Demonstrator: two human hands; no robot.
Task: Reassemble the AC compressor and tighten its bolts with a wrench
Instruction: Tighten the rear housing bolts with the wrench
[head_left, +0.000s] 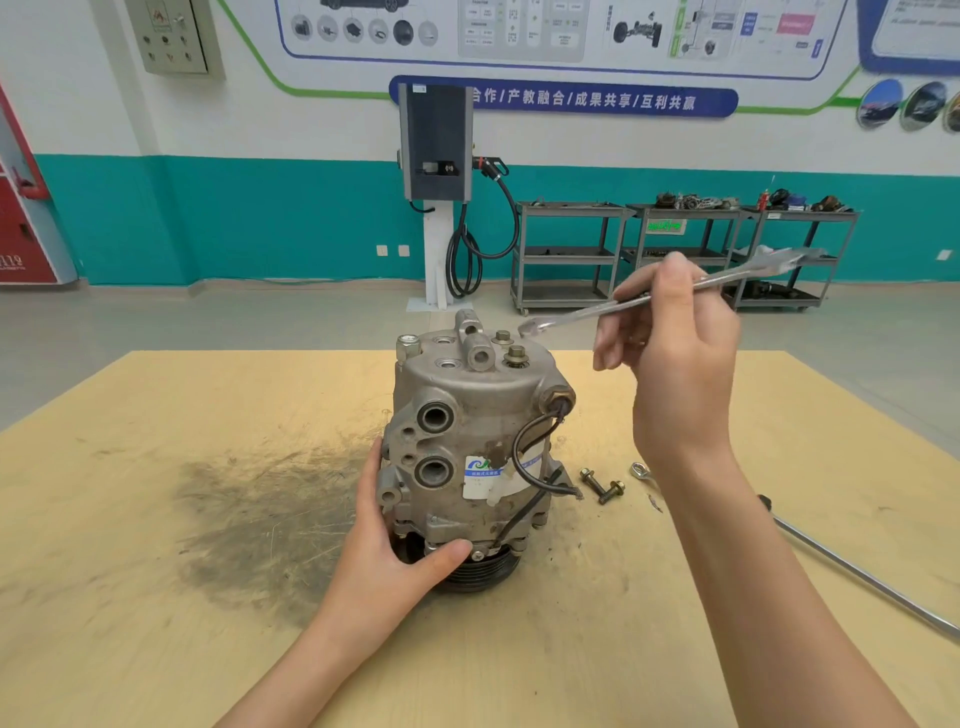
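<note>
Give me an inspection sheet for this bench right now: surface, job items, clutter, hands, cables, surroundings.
Surface: tan board table with a dark greasy smear left of the work.
Job's things: AC compressor standing pulley end down; two bolts seated on top; two loose bolts on the table to its right; wrench raised above the compressor.
Clutter: long metal bar at the right edge; small metal piece near the loose bolts.
Hands: left hand grips the compressor's base; right hand holds the wrench.
Cables: black wire looped on the compressor's side.
Surroundings: charging post by the wall, grey carts holding parts.
</note>
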